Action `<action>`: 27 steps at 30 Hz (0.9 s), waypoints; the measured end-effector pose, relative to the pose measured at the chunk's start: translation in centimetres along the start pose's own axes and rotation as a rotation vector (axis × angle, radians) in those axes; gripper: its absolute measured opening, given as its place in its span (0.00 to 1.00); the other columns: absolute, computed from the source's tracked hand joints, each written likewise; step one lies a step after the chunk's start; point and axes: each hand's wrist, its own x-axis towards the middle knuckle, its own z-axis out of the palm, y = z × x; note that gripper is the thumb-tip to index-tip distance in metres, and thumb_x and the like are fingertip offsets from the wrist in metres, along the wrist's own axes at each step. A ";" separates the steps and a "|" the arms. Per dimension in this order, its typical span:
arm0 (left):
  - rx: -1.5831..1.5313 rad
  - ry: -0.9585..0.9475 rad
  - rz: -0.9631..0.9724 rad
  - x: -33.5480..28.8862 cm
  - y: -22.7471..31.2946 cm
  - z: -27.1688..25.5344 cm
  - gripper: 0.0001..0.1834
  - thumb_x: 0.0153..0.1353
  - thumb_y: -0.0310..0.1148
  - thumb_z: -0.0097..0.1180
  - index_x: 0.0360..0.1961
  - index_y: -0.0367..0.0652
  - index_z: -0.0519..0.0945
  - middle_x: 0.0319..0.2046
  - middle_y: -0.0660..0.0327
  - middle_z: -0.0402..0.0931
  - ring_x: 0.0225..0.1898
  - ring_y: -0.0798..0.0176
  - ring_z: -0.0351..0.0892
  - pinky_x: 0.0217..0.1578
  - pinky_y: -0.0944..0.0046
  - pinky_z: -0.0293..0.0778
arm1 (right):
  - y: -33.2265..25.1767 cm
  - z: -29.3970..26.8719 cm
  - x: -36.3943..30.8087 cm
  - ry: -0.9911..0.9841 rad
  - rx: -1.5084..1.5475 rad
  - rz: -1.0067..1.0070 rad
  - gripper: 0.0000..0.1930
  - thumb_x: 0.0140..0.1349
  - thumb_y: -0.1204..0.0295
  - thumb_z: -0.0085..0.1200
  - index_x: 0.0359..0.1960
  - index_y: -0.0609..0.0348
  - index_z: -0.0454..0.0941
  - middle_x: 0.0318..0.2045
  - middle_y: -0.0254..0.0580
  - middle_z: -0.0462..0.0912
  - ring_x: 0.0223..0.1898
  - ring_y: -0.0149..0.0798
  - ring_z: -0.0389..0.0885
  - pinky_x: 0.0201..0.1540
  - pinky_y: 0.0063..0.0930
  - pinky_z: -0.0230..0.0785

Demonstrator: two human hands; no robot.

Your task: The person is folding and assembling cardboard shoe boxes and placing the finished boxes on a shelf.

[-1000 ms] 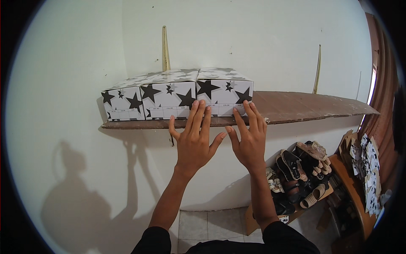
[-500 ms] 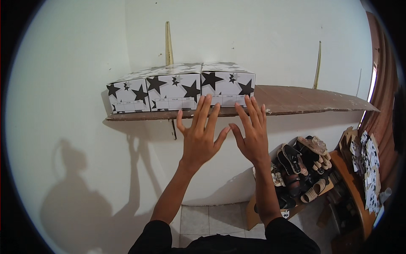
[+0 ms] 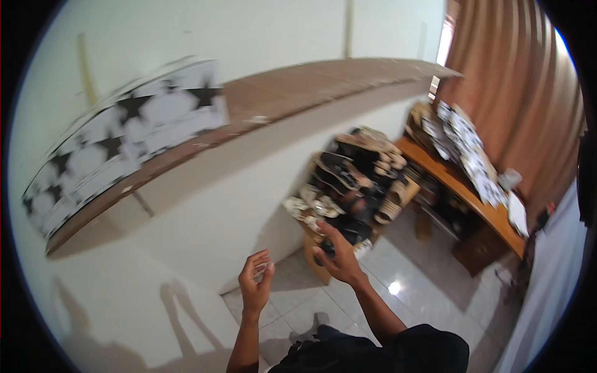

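Note:
My left hand (image 3: pixel 255 283) hangs in the air below the shelf, its fingers loosely curled and the thumb apart, with nothing in it. To its right, my right hand (image 3: pixel 341 260) is open with spread fingers, also bare. In the picture it overlaps the near edge of a heap of shoes and sandals (image 3: pixel 354 180); I see no grip on any of them. Up on the left, three white boxes with black stars (image 3: pixel 177 115) stand side by side on a long brown shelf (image 3: pixel 311 87). Neither hand touches them, and motion blurs their fronts.
The footwear heap rests on a low wooden table (image 3: pixel 317 264). Beyond it stands a wooden desk (image 3: pixel 457 193) carrying flattened star-patterned cardboard (image 3: pixel 466 149). A brown curtain (image 3: pixel 497 81) hangs at the back right. Pale tiles (image 3: pixel 398 317) cover the floor.
Both hands have come down and away from the box fronts. My view has swung right, so the boxes now appear farther left and the footwear and desk nearer the middle.

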 end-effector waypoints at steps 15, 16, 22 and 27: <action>-0.275 -0.577 -0.128 0.8 -2.4 29.5 0.13 0.68 0.28 0.60 0.52 0.37 0.78 0.47 0.60 0.82 0.44 0.72 0.80 0.46 0.71 0.76 | 12.0 -21.3 -22.6 0.520 -0.146 0.572 0.29 0.72 0.66 0.55 0.71 0.60 0.63 0.65 0.53 0.72 0.64 0.48 0.74 0.65 0.44 0.68; -0.253 -0.609 -0.051 0.5 -2.9 32.4 0.13 0.67 0.27 0.60 0.52 0.37 0.78 0.47 0.60 0.82 0.43 0.71 0.80 0.45 0.70 0.77 | 12.4 -23.0 -23.9 0.563 -0.147 0.603 0.28 0.71 0.68 0.56 0.70 0.60 0.64 0.64 0.53 0.73 0.63 0.48 0.75 0.65 0.43 0.68; -0.232 -0.813 -0.022 -2.1 -1.3 50.1 0.14 0.67 0.28 0.61 0.52 0.38 0.79 0.47 0.59 0.83 0.46 0.67 0.82 0.47 0.67 0.77 | 14.9 -35.4 -29.2 0.712 -0.164 0.625 0.28 0.71 0.70 0.55 0.70 0.60 0.64 0.65 0.53 0.73 0.64 0.49 0.75 0.66 0.43 0.67; -0.271 -0.925 -0.025 -4.1 1.4 62.5 0.15 0.67 0.29 0.61 0.54 0.40 0.78 0.48 0.59 0.83 0.48 0.67 0.81 0.48 0.67 0.77 | 18.1 -44.0 -32.4 0.814 -0.225 0.607 0.28 0.71 0.68 0.55 0.70 0.60 0.64 0.65 0.52 0.74 0.63 0.48 0.75 0.65 0.43 0.68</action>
